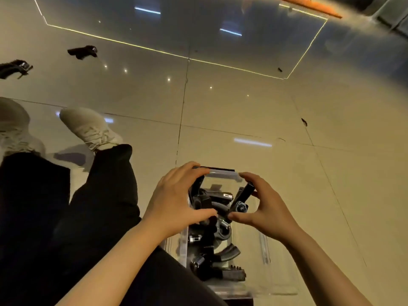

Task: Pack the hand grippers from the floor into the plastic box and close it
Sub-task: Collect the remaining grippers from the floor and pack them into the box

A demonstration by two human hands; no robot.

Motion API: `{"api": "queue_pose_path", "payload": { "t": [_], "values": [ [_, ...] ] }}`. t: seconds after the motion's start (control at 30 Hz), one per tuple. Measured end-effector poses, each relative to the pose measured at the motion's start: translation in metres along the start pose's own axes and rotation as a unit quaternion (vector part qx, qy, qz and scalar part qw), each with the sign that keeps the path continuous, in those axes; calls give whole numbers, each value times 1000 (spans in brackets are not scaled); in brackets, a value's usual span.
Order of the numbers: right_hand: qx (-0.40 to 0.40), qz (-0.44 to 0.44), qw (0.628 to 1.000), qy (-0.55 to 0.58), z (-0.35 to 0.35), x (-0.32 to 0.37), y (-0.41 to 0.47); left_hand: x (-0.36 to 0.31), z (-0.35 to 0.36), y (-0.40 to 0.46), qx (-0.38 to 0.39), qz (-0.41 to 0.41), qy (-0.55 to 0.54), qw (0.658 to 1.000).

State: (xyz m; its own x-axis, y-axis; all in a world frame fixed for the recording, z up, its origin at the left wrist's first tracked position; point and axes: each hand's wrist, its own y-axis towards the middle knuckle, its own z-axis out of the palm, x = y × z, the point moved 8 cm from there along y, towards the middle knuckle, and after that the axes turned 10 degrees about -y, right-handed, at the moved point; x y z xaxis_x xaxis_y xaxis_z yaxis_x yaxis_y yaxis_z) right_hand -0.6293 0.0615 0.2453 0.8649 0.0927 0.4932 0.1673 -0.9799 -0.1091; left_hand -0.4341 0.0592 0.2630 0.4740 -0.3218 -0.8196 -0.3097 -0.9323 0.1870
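Several hand grippers (217,230) fill the plastic box (263,246); both hands, left (176,195) and right (258,206), grip its lid (220,177).

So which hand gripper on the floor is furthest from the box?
The hand gripper at the far left edge; the other loose gripper lies to its right, nearer the plastic box.

Clear plastic box (263,246) sits on the floor, holding a jumble of black hand grippers (217,230), one tilted handle poking above the rim. Two more grippers (82,51) lie well apart, far left.
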Motion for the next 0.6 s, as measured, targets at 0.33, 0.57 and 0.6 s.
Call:
{"api": "queue_pose_path", "payload": {
  "t": [0.33,0.57,0.6],
  "values": [
    [95,66,993,-1,66,-46,-49,19,10,-20,8,-56,44,997],
    [162,45,986,13,96,-38,-47,17,16,-16,15,-55,29,998],
    [181,39,982,22,99,-37,-47,17,15,-17,16,-54,30,998]
  ]
}}
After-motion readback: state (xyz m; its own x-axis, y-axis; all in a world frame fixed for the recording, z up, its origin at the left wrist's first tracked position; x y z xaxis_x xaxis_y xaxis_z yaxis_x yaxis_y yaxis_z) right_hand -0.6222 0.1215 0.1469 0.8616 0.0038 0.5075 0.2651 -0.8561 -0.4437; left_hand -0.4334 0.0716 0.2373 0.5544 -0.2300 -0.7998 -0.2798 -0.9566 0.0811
